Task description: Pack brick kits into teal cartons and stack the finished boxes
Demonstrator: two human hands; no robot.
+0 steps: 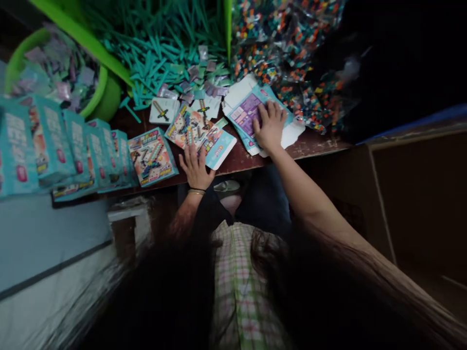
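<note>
My left hand (197, 167) lies with spread fingers on a printed box (186, 129) near the table's front edge. A light-blue box flap or side panel (221, 149) shows just right of that hand. Flat on a stack of unfolded box cartons (245, 114), purple and blue with white flaps, rests my right hand (270, 125), its fingers apart. To the left of my left hand stands a printed box (152, 155) with a sword picture. White cards with sword pictures (164, 111) lie just behind.
Filled blue boxes (54, 141) stand in rows at the left. Behind them is a green tub (105, 97) of small packets. A green bin holds turquoise plastic sticks (153, 63). Clear bags of colourful beads (288, 43) pile up at the back right. The brown table edge (321, 147) shows scratches.
</note>
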